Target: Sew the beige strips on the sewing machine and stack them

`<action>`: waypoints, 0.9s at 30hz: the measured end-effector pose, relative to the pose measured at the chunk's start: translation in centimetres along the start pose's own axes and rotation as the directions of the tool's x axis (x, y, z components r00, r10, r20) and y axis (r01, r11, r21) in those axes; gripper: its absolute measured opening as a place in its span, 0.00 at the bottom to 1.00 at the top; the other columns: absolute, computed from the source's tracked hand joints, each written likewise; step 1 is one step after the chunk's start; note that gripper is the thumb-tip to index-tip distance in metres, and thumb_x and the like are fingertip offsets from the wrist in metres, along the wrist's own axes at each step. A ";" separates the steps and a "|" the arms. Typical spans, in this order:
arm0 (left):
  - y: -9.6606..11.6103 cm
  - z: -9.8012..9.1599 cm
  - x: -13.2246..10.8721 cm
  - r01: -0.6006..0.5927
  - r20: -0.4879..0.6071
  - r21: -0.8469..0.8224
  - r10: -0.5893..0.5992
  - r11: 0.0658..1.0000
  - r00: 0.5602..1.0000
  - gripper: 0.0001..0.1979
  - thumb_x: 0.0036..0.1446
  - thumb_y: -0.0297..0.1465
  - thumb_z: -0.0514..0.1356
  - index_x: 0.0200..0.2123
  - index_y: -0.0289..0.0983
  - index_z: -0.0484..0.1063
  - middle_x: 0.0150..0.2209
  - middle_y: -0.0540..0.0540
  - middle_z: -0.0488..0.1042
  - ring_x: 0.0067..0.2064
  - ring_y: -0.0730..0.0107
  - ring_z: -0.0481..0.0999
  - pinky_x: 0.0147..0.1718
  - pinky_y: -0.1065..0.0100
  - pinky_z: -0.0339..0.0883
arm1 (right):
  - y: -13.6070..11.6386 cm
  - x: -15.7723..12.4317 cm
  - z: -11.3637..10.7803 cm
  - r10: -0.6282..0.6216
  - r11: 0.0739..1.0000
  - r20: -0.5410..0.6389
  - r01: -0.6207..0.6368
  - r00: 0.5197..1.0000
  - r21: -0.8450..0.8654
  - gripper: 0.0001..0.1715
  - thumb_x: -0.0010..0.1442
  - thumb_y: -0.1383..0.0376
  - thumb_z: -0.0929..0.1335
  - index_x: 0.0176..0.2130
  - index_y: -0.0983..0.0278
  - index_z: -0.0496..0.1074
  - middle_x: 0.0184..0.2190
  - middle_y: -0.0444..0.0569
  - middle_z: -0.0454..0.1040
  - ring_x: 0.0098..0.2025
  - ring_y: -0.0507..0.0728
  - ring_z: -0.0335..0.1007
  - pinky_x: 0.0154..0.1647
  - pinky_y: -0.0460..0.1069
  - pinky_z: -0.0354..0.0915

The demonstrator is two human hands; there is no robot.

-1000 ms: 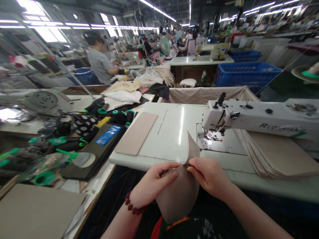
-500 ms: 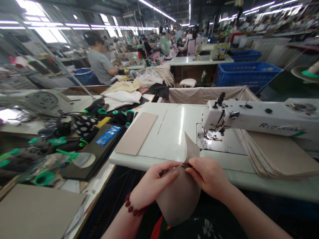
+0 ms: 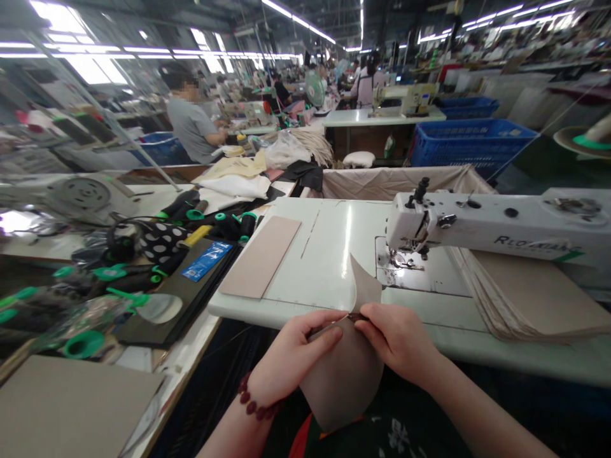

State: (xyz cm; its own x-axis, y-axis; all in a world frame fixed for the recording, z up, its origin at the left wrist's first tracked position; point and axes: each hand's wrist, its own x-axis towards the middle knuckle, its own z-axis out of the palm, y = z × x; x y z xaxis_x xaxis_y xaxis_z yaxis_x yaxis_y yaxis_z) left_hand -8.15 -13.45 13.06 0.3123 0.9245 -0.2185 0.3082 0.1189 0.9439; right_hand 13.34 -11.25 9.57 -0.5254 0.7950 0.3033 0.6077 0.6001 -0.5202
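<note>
Two hands: one left hand (image 3: 305, 346), one right hand (image 3: 401, 337). Whether they hold one sheet (image 3: 341, 378) or two cannot be told. One bracelet (image 3: 261, 413). One more sheet on the table (image 3: 317, 283), one at lower left. One stack (image 3: 544, 292), its layers too tight to count. One near sewing machine (image 3: 477, 222). Three blue crates (image 3: 458, 149). One green fan (image 3: 315, 89). One blue card (image 3: 207, 261). One dotted cloth (image 3: 162, 240). Spools (image 3: 247, 225) too jumbled to count.

White sewing table (image 3: 322, 273), centre to right of frame: beige panel (image 3: 262, 256) flat at its left end; sewing machine (image 3: 496, 219) mounted at right; stack of beige sheets (image 3: 534, 296) beneath the machine's arm, right edge; side bench (image 3: 186, 360), left of frame: dark thread cones (image 3: 131, 278), dark flat sheets (image 3: 191, 296), large beige sheet (image 3: 71, 407) at lower left corner.
</note>
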 end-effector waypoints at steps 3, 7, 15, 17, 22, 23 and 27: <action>0.2 0.0 0.0 0.010 0.002 -0.002 -0.010 1.000 1.000 0.19 0.61 0.35 0.58 0.56 0.44 0.69 0.54 0.48 0.73 0.53 0.61 0.72 0.56 0.60 0.62 | 0.1 -0.1 0.0 0.016 0.999 0.010 -0.017 1.000 0.046 0.15 0.68 0.58 0.58 0.32 0.62 0.62 0.26 0.44 0.67 0.28 0.53 0.62 0.29 0.48 0.49; 0.5 0.1 0.0 0.018 0.015 -0.034 -0.018 0.999 1.000 0.19 0.61 0.36 0.58 0.56 0.44 0.70 0.53 0.48 0.73 0.52 0.60 0.73 0.55 0.60 0.64 | 0.5 -0.3 0.1 0.086 0.984 -0.030 -0.080 0.996 0.157 0.13 0.69 0.58 0.58 0.35 0.61 0.63 0.26 0.43 0.67 0.28 0.52 0.63 0.30 0.48 0.51; 0.4 0.1 0.2 0.017 -0.012 -0.026 -0.018 1.000 1.000 0.16 0.61 0.36 0.58 0.51 0.44 0.74 0.51 0.50 0.75 0.52 0.61 0.73 0.56 0.62 0.62 | 0.2 -0.6 0.2 0.068 0.996 -0.008 -0.068 0.998 0.055 0.13 0.68 0.57 0.59 0.34 0.61 0.63 0.27 0.43 0.69 0.29 0.53 0.64 0.29 0.48 0.50; 0.3 0.4 0.2 0.021 -0.010 -0.019 -0.021 1.000 1.000 0.16 0.61 0.37 0.58 0.51 0.44 0.74 0.51 0.50 0.75 0.52 0.61 0.73 0.55 0.62 0.63 | 0.0 -0.4 0.3 0.059 0.997 -0.021 -0.058 0.998 0.044 0.13 0.68 0.58 0.59 0.33 0.61 0.63 0.27 0.44 0.69 0.28 0.53 0.64 0.28 0.48 0.50; 0.4 0.0 0.4 -0.002 -0.012 0.061 0.003 0.998 1.000 0.17 0.61 0.37 0.57 0.53 0.42 0.73 0.51 0.48 0.75 0.51 0.60 0.73 0.52 0.62 0.65 | 0.3 -0.4 0.4 0.101 0.989 -0.066 -0.093 0.993 0.112 0.14 0.68 0.59 0.58 0.34 0.61 0.63 0.25 0.43 0.68 0.27 0.52 0.64 0.28 0.48 0.53; 0.6 -0.6 0.5 -0.021 -0.029 0.111 0.024 0.994 0.999 0.18 0.62 0.37 0.56 0.53 0.42 0.72 0.51 0.48 0.75 0.51 0.60 0.73 0.52 0.62 0.66 | 0.5 -0.6 0.2 0.131 0.983 -0.088 -0.119 0.987 0.137 0.13 0.68 0.59 0.57 0.35 0.61 0.64 0.25 0.43 0.68 0.27 0.52 0.65 0.28 0.47 0.54; 2.5 -3.8 0.6 -0.050 -0.239 0.537 0.209 0.842 0.948 0.18 0.64 0.37 0.53 0.55 0.47 0.70 0.49 0.50 0.75 0.49 0.61 0.74 0.49 0.64 0.65 | 1.9 -2.0 -2.1 0.240 0.967 -0.196 -0.217 0.951 0.133 0.13 0.67 0.56 0.59 0.40 0.61 0.65 0.25 0.42 0.69 0.25 0.52 0.64 0.28 0.47 0.57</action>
State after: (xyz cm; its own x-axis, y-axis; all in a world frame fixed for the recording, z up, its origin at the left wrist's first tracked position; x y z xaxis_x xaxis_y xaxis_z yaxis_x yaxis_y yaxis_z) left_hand -10.60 -11.19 16.23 0.1454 0.9881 0.0494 0.7262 -0.1405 0.6730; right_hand 16.81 -11.45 9.64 -0.2368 0.9172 0.3204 0.6225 0.3964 -0.6748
